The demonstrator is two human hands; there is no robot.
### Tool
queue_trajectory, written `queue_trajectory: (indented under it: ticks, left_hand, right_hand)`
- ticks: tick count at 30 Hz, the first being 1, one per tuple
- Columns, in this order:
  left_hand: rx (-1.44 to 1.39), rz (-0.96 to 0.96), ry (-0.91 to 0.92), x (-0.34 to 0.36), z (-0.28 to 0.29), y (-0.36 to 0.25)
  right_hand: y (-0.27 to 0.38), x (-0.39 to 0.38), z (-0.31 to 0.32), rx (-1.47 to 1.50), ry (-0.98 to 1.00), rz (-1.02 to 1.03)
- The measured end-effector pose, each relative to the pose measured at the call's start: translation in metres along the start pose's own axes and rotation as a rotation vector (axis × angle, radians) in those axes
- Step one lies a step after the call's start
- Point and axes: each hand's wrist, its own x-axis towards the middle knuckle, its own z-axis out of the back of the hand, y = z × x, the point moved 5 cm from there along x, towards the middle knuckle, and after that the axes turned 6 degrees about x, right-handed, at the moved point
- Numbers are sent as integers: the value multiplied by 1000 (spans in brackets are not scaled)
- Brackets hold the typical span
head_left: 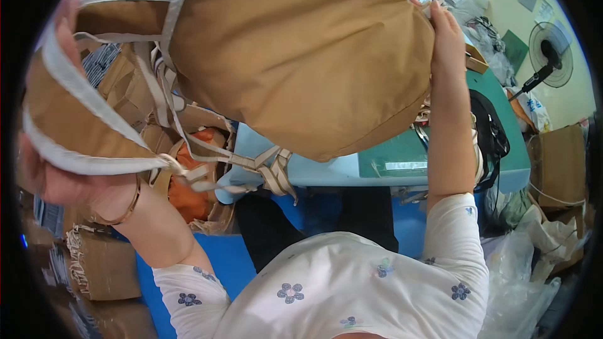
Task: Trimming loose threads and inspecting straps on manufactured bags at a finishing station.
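A tan fabric bag (295, 56) with white-edged strap pieces is spread in the air over the worktable. My right hand (445, 37) grips its upper right edge. At the far left, my left hand (66, 176) holds a white-bound tan strap piece (94, 119), its fingers partly behind the fabric. Cream webbing straps with knots (270, 169) dangle beneath the bag, over the table's near edge.
A pale blue table (295, 172) carries a green mat (392, 169) and black bag (493, 135). Cardboard boxes (107, 263), one holding orange material (195, 194), stand left. At right are a fan (549, 56), another box (559, 163) and plastic wrapping (515, 276).
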Motion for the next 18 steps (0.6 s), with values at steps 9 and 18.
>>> queue_trajectory:
  ticks: [9, 18]
  left_hand:
    - [-25, -57, -680, 75, 129, 87]
    - [191, 843, -376, -134, 130, 277]
  right_hand:
    - [-105, 9, 43, -61, -207, -349]
    - [-189, 6, 130, -25, -279, -416]
